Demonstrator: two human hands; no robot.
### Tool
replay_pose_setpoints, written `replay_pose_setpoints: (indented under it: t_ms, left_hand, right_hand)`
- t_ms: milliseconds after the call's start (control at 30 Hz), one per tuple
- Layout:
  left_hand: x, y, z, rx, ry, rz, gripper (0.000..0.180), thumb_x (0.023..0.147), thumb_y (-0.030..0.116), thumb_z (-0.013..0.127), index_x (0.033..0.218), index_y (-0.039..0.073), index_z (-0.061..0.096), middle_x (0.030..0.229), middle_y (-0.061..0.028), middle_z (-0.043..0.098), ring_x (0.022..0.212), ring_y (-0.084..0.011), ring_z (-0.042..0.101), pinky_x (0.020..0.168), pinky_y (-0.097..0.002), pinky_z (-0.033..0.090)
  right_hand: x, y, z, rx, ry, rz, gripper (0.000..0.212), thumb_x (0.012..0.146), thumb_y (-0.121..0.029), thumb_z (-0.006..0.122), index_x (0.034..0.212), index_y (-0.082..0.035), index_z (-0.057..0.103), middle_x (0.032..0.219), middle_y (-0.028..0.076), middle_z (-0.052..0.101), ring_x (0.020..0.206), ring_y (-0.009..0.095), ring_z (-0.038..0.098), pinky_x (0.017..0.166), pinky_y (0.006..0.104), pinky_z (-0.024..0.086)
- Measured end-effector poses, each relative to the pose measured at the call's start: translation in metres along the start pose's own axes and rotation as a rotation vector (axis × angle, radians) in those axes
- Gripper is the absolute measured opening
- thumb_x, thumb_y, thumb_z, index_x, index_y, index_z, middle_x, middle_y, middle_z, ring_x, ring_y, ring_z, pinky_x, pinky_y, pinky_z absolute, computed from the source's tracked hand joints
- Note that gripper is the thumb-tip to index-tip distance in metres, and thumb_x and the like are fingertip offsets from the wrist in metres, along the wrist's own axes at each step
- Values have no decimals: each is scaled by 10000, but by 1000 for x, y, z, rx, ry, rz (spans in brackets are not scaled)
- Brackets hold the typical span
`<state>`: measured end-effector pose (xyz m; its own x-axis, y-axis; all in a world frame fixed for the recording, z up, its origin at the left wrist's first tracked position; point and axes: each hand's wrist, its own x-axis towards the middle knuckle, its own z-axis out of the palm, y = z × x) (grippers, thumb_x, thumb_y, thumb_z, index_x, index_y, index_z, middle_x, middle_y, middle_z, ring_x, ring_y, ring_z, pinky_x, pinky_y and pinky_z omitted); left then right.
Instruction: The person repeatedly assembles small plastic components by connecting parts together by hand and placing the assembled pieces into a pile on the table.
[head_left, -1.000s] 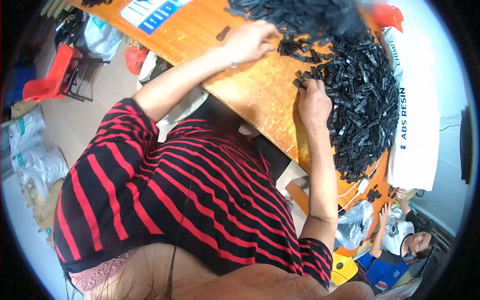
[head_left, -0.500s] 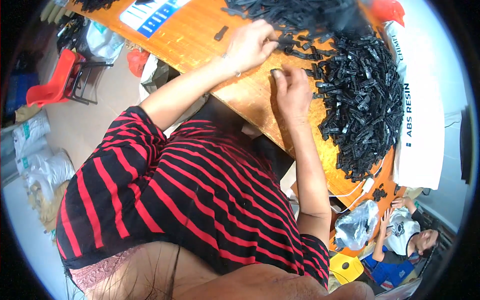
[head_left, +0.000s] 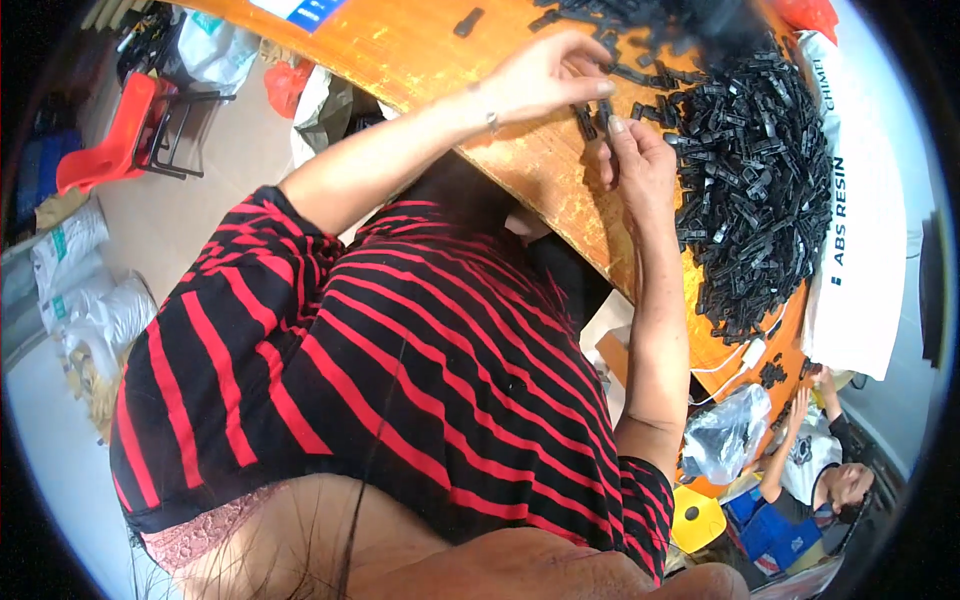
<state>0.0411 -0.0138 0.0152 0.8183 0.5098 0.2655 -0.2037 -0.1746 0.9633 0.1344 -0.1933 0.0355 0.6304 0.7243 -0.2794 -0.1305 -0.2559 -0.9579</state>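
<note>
My left hand (head_left: 545,72) reaches over the orange table (head_left: 440,60) and pinches a small black plastic part (head_left: 585,122) at its fingertips. Beside it, my right hand (head_left: 640,165) has its fingertips closed on another small black part (head_left: 605,108), and the two pieces nearly touch. A large heap of the same black plastic parts (head_left: 755,180) lies just to the right of both hands and spreads toward the table's far side. One loose black part (head_left: 467,22) lies alone further left on the table.
A white printed sack (head_left: 870,230) lies right of the heap. Below the table edge are a clear plastic bag (head_left: 728,435), a yellow stool (head_left: 695,518) and another person (head_left: 830,470) crouching. A red chair (head_left: 115,130) and white bags (head_left: 75,290) stand on the floor at left.
My right hand has left the heap and moved left to meet my left hand. My left hand has drawn back slightly from the far parts toward the table's near edge.
</note>
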Motion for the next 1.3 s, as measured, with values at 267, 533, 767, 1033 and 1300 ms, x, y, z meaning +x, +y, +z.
replay_pose_setpoints:
  t_ms: [267,533,767,1033,1300]
  left_hand:
    - [22,-7,0,143,-407,-399,276,938,296,764,971,29,702,777,-16,682,642,-78,629,587,-227,516]
    - [35,-19,-1,285,-382,-237,233,891,238,796,929,26,706,745,-32,688,658,-112,661,596,-271,533]
    - [33,-34,3,509,-307,-241,269,782,333,841,868,94,750,814,-61,743,789,-209,716,746,-360,556]
    - [23,-36,1,533,-279,-290,258,802,320,826,849,88,724,820,-82,734,801,-248,708,751,-393,547]
    - [21,-26,6,656,-283,-199,254,869,229,778,822,38,616,757,-129,655,743,-318,642,694,-435,496]
  right_hand:
    - [4,14,-6,11,125,67,211,1020,-183,663,924,5,643,699,50,660,475,79,536,426,233,428]
    - [8,23,-2,54,109,61,196,1007,-172,680,1005,9,607,721,79,678,489,98,567,429,234,448]
    - [13,24,3,-97,144,143,209,1004,-177,682,918,-11,588,696,82,675,467,110,575,404,249,454]
    - [18,22,11,-222,174,160,225,985,-176,705,873,-9,605,667,73,666,475,130,585,431,275,463]
    - [32,46,3,-663,257,-36,308,886,-246,805,788,-5,642,688,155,674,608,232,639,612,393,509]
